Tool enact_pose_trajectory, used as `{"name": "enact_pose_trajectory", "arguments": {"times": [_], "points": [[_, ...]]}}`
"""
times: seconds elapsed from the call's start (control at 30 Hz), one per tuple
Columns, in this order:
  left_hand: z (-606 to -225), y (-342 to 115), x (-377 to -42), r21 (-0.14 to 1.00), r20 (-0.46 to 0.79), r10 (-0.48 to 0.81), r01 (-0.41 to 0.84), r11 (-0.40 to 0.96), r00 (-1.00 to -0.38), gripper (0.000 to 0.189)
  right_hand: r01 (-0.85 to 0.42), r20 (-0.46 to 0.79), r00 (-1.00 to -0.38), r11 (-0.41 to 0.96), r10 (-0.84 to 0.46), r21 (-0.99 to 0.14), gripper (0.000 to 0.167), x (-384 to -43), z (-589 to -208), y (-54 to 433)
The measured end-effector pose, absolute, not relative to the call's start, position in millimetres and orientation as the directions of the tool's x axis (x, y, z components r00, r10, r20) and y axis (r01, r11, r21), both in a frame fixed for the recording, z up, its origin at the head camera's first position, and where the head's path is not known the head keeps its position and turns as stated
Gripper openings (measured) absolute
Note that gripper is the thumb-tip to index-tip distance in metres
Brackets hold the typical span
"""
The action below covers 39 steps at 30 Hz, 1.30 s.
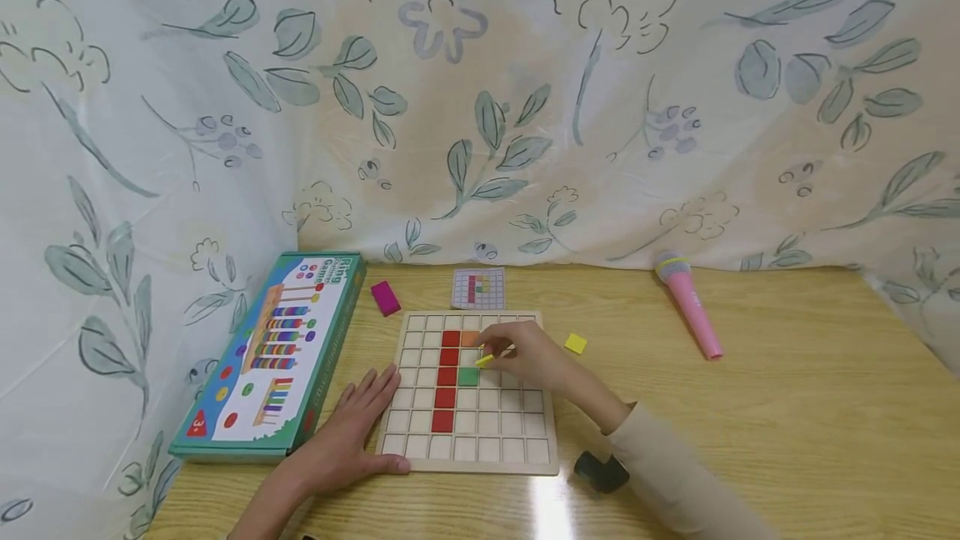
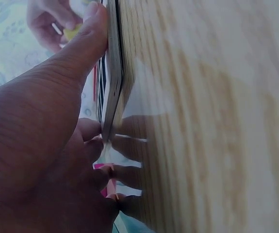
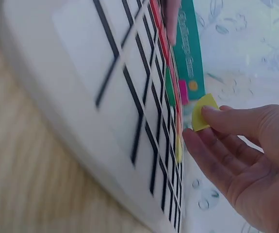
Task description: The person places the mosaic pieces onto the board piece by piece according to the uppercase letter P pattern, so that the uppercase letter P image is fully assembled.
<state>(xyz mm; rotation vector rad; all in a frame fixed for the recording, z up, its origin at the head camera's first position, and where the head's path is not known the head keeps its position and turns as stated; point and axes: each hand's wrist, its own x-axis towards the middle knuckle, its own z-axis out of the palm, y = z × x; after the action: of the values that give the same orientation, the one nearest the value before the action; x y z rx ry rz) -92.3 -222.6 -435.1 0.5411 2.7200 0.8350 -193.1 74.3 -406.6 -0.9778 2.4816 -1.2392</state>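
Observation:
A wooden grid board [image 1: 468, 467] lies on the table. Down one of its columns runs a line of red tiles [image 1: 445, 376], with an orange tile [image 1: 469, 338] and a green tile [image 1: 468, 376] beside it. My right hand [image 1: 532, 357] pinches a yellow tile [image 3: 205, 112] between thumb and fingers, over the upper middle of the board. In the right wrist view, another yellow patch [image 3: 179, 148] shows low on the grid; the hand covers that area in the head view. My left hand [image 1: 341, 440] rests along the board's left edge, fingers extended, thumb at the near corner.
A pattern card [image 1: 478, 288] lies behind the board, a magenta block [image 1: 386, 298] left of it. A game box [image 1: 270, 357] stands at left. Rightward are a loose yellow tile [image 1: 575, 343], a pink toy microphone [image 1: 690, 307] and a dark object [image 1: 602, 472]. Floral cloth [image 1: 480, 107] hangs behind.

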Motion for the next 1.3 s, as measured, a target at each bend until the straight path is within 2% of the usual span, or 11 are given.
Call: {"name": "enact_pose_trajectory", "arguments": {"times": [0.2,0.4,0.7,0.9,1.3], "points": [[-434.7,-222.2,-92.4,0.574,-0.129,0.409,0.269,0.773,-0.903,0.113,-0.479,0.106,-0.722,0.383,-0.684,-0.790,0.027,-187.4,-413.1,58.7],[-433.3,-221.2,-92.9,0.574,-0.145,0.400,0.253,0.779,-0.905,0.112,-0.509,0.123,-0.712,0.387,-0.691,-0.769,0.024,-185.6,-415.6,52.5],[-433.6,-221.5,-93.2,0.576,-0.146,0.403,0.253,0.777,-0.903,0.113,-0.448,0.056,-0.771,0.479,-0.634,-0.755,0.029,-186.7,-412.9,66.6],[-434.8,-222.3,-93.3,0.581,-0.141,0.407,0.257,0.772,-0.903,0.114,-0.404,-0.014,-0.788,0.535,-0.615,-0.742,0.029,-189.9,-413.3,72.8],[-436.5,-223.5,-93.5,0.577,-0.135,0.411,0.266,0.772,-0.901,0.114,-0.395,0.004,-0.822,0.565,-0.570,-0.725,0.029,-190.2,-414.1,66.6]]}}
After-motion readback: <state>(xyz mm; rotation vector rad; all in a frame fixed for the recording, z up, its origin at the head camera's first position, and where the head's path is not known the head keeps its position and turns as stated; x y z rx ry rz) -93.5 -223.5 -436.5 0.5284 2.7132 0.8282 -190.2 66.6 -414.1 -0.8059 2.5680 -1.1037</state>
